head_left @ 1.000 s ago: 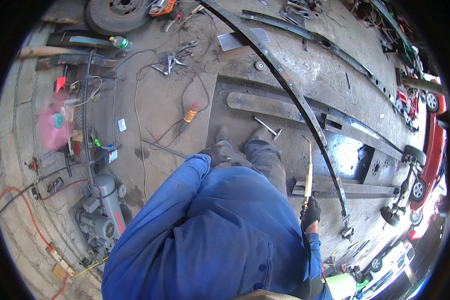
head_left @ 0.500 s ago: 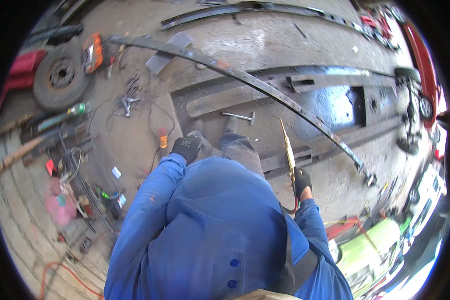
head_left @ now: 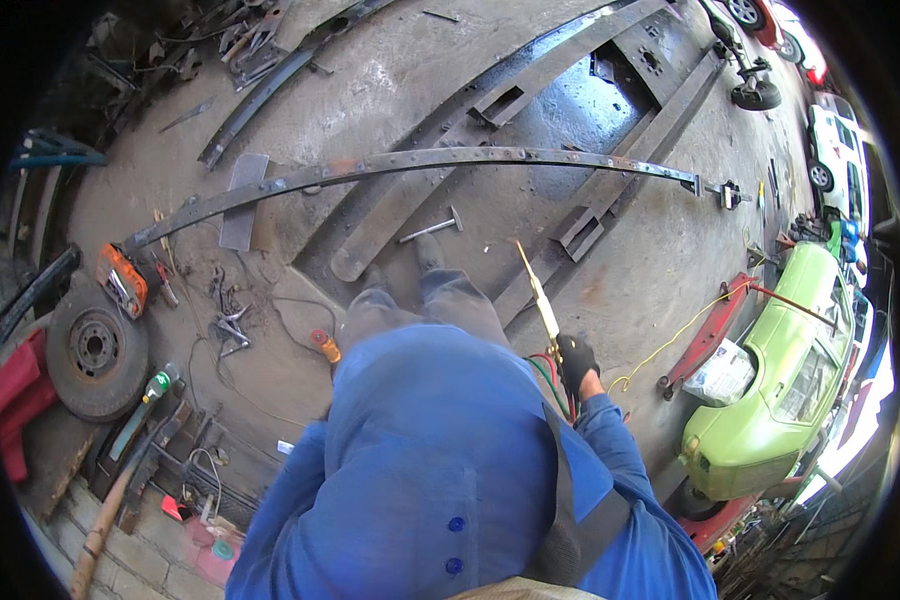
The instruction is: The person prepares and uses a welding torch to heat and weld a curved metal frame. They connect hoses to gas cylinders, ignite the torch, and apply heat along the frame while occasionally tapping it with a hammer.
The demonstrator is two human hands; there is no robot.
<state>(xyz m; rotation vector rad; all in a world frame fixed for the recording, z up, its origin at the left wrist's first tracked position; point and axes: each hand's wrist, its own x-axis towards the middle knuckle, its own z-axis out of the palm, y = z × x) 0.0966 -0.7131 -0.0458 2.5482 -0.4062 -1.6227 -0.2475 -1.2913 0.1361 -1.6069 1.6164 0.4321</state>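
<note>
Brass-coloured gas torch (head_left: 541, 301) is out front on the right side, right hand (head_left: 576, 362) wrapped round its rear. View's swung round and the left hand's gone from sight (can't tell its state), so only one visibly steadies it. Long axis runs forward, slightly left, tip short of the perforated steel rail (head_left: 440, 157).

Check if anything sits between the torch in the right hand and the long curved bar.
Nothing visible: in this view, no object crosses from the tip of the torch in the right hand to the long curved bar. The T-shaped tool lies off to the left.
</note>
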